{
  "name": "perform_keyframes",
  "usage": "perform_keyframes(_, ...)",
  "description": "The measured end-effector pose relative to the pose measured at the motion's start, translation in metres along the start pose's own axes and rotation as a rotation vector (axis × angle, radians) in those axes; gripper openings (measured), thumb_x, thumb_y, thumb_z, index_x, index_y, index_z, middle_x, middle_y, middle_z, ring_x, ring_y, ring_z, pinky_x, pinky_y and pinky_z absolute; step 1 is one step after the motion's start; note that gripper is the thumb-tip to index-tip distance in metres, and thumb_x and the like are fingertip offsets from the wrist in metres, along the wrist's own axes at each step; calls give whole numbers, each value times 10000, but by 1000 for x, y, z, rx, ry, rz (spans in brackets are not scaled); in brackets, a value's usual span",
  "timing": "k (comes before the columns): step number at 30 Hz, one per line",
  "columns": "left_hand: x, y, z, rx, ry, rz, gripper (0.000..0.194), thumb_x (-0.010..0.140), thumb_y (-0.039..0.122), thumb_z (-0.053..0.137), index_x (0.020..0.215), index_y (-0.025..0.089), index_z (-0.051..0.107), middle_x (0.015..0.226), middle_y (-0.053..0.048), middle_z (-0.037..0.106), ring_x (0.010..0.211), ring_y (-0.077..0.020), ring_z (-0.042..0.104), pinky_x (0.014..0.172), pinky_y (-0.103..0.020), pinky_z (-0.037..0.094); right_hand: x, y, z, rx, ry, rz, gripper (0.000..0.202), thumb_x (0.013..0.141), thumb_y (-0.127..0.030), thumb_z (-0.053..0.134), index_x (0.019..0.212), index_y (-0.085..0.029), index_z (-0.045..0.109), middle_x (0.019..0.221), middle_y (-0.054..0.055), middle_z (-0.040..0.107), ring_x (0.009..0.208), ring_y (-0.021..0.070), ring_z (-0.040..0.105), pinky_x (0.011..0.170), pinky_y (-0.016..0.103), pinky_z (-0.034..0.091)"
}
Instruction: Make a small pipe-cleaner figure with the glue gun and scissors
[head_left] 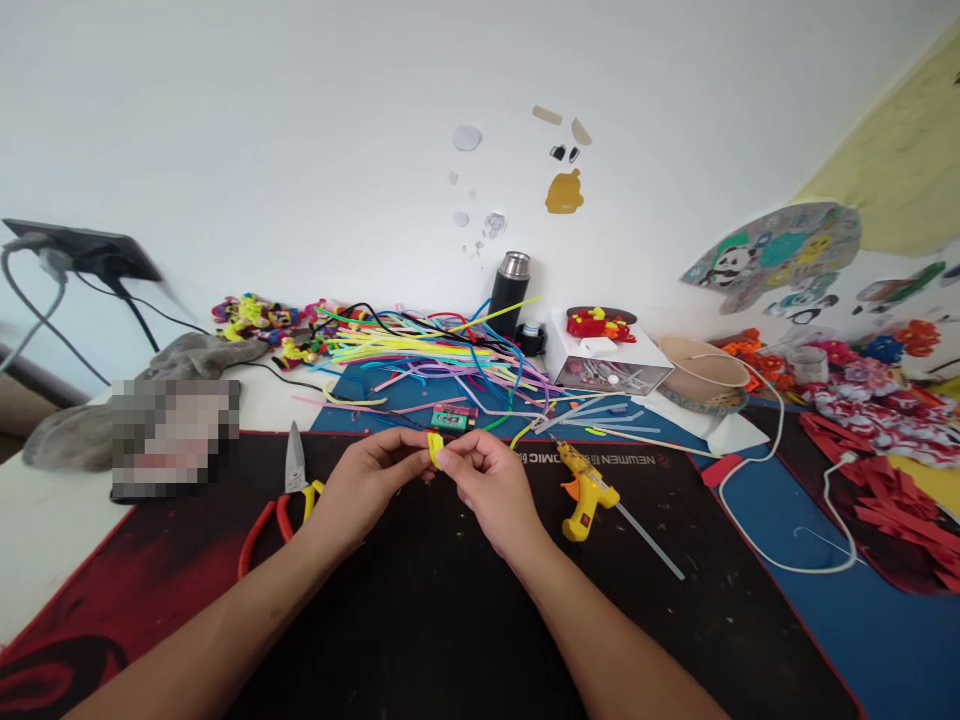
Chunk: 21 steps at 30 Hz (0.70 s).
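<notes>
Both hands meet over the black desk mat, pinching one small yellow fuzzy piece (435, 450) between them. My left hand (379, 480) grips it from the left with thumb and forefinger. From the right, my right hand (491, 485) has its fingertips closed on the same piece. Scissors (295, 465) with red and yellow handles lie beside my left hand, partly covered by it. A yellow glue gun (589, 495) with a clear glue stick rests on the mat to the right of my right hand.
Colourful pipe cleaners (420, 345) are heaped along the wall. Behind them stands a black thermos (508, 295). A white box (600, 360) and a round basket (701, 378) are at the back right. A white cable (780, 440) loops over the right side. Red strips (900, 505) lie far right.
</notes>
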<state>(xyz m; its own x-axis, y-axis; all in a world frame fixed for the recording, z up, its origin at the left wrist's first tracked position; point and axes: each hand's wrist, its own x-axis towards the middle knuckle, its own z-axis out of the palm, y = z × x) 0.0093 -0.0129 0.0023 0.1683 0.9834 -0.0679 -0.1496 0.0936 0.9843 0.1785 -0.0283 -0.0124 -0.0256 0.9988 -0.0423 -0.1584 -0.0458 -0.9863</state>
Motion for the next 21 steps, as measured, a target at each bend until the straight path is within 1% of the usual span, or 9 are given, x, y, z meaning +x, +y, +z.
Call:
perform_keyframes(3,-2,1,0,54,-7,-5,320,703,479,953,899,240,870,848,-59,805,768,-241,711,777,-345,574,0,0,-2,-31,13,0,359,804,-527,848,810,-224,657,552,-97,424,494,96,314,481,239,243)
perform_keyframes(5,-3,1,0,102,-28,11,315,721,469,937,948,257,883,895,-67,824,824,-266,734,821,-360,580,1,1,-3,-53,17,-1,357,803,-520,848,800,-224,649,550,-96,426,497,98,319,486,240,245)
perform_keyframes(8,-4,-1,0,202,-36,90,298,756,449,902,1006,287,890,1025,-77,843,975,-302,755,925,-383,569,1,2,-4,-71,19,-4,350,808,-505,843,779,-224,637,548,-94,426,504,101,325,491,242,246)
perform_keyframes(10,-5,-3,0,274,-29,146,269,795,432,866,1032,305,888,1073,-73,841,1030,-309,752,955,-390,559,1,3,-4,-72,17,-4,345,811,-503,840,779,-223,641,546,-96,421,501,100,323,490,242,245)
perform_keyframes(13,-5,-4,1,330,-13,185,226,826,412,839,1026,315,878,1040,-66,836,1000,-306,752,918,-390,565,1,3,-4,-63,8,6,342,814,-507,842,796,-220,657,549,-95,428,493,97,323,482,241,238)
perform_keyframes(16,-5,-3,1,310,7,188,194,812,405,854,978,304,865,990,-63,833,942,-300,753,877,-386,575,1,2,-3,-41,-8,17,337,824,-506,838,814,-215,669,547,-97,438,478,90,325,471,239,238)
perform_keyframes(18,-5,-1,1,292,15,174,194,797,413,869,950,296,859,959,-60,830,902,-292,749,839,-376,580,0,0,-2,-22,-16,22,336,829,-506,835,823,-211,674,539,-102,433,465,85,323,463,239,243)
perform_keyframes(21,-4,3,0,279,29,124,244,763,452,899,931,281,853,882,-53,814,810,-279,730,728,-351,577,-1,-3,-1,17,-25,42,360,834,-531,826,818,-209,667,526,-106,421,447,81,318,452,242,242)
